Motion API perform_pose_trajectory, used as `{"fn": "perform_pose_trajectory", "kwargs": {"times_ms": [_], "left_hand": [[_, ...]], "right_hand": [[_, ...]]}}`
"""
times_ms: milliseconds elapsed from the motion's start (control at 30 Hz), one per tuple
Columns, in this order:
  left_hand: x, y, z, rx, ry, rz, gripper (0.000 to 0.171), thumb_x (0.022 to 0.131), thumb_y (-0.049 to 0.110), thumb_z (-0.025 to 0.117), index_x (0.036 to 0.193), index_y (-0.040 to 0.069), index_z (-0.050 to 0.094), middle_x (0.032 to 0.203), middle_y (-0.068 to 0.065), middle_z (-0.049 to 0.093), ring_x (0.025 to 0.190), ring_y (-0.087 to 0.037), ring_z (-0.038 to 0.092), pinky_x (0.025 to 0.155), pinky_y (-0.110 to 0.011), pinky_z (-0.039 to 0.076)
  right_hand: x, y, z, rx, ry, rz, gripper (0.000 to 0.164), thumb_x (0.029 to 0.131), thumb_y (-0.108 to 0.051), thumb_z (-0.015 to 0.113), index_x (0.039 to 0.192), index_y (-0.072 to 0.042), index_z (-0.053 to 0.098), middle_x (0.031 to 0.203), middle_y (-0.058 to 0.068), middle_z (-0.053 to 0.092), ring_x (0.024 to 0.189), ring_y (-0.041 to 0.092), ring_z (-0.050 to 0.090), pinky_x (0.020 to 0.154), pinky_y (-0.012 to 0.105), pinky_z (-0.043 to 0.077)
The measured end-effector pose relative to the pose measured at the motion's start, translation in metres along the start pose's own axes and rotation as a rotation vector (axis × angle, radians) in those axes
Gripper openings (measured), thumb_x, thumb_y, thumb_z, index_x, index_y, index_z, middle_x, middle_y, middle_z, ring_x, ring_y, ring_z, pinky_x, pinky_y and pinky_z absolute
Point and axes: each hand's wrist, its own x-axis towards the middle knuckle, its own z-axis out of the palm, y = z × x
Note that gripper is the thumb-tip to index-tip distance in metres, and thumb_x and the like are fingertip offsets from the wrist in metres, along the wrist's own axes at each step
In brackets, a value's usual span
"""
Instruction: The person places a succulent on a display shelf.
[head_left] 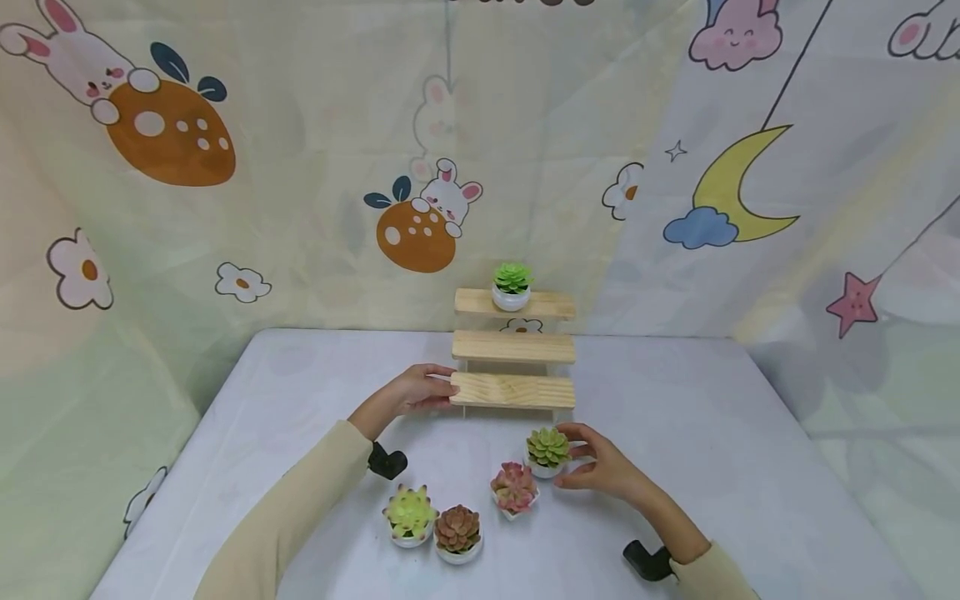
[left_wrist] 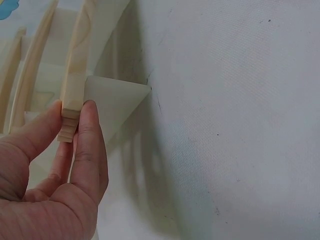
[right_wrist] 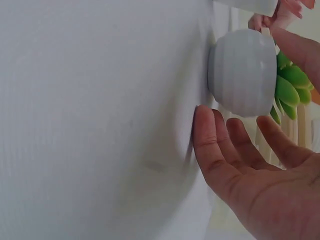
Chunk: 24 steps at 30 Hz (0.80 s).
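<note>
A three-tier wooden display stand [head_left: 513, 390] with pale side supports rises at the back of the table. My left hand [head_left: 417, 388] pinches the left end of its lowest board [left_wrist: 75, 92] between thumb and fingers. Beside the stand's front right corner sits a green potted succulent [head_left: 547, 448] in a ribbed white pot [right_wrist: 244, 72]. Around this pot's right side my right hand [head_left: 606, 463] is spread, fingertips [right_wrist: 204, 120] right at the pot and thumb near its rim. A pink potted succulent [head_left: 515, 487] stands close by. On the top board rests a bright green potted succulent [head_left: 512, 278].
A yellow-green succulent [head_left: 410, 512] and a brown succulent [head_left: 457, 528], both in white pots, stand side by side toward the front. The table wears a white cover [head_left: 675, 417]. A cartoon-printed cloth [head_left: 300, 167] hangs behind and at the sides.
</note>
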Motion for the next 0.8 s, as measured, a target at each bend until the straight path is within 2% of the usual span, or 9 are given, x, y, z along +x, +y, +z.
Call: {"fn": "perform_pose_trajectory", "kwargs": {"times_ms": [100, 333, 600, 800], "left_hand": [[0.000, 0.000, 0.000, -0.006, 0.003, -0.001, 0.049, 0.091, -0.001, 0.066, 0.136, -0.004, 0.046, 0.104, -0.014, 0.064, 0.074, -0.014, 0.065, 0.073, -0.027, 0.061], [0.002, -0.002, 0.000, -0.031, -0.008, 0.009, 0.050, 0.091, -0.003, 0.065, 0.137, -0.005, 0.045, 0.100, -0.012, 0.063, 0.072, -0.013, 0.064, 0.072, -0.026, 0.061], [0.001, -0.003, 0.000, -0.037, -0.007, 0.013, 0.048, 0.090, -0.004, 0.065, 0.135, -0.004, 0.046, 0.098, -0.011, 0.063, 0.072, -0.013, 0.064, 0.068, -0.024, 0.061], [0.000, -0.002, 0.000, -0.045, -0.017, 0.011, 0.049, 0.091, -0.004, 0.064, 0.136, -0.005, 0.045, 0.097, -0.011, 0.063, 0.072, -0.013, 0.064, 0.068, -0.024, 0.061]], "right_hand": [[0.003, 0.001, 0.005, 0.005, 0.006, -0.023, 0.075, 0.075, -0.006, 0.084, 0.135, 0.009, 0.042, 0.130, 0.030, 0.047, 0.106, 0.031, 0.056, 0.074, 0.026, 0.058], [0.005, -0.001, 0.014, -0.003, 0.058, -0.011, 0.070, 0.073, -0.006, 0.085, 0.131, 0.008, 0.047, 0.121, 0.024, 0.054, 0.100, 0.025, 0.057, 0.070, 0.025, 0.058], [0.005, -0.001, 0.017, 0.012, 0.114, 0.035, 0.064, 0.075, -0.004, 0.084, 0.129, 0.007, 0.050, 0.121, 0.023, 0.056, 0.099, 0.023, 0.057, 0.070, 0.026, 0.057], [0.005, -0.001, 0.019, 0.006, 0.124, 0.024, 0.065, 0.074, -0.005, 0.085, 0.128, 0.006, 0.051, 0.119, 0.021, 0.057, 0.094, 0.019, 0.055, 0.068, 0.025, 0.057]]}}
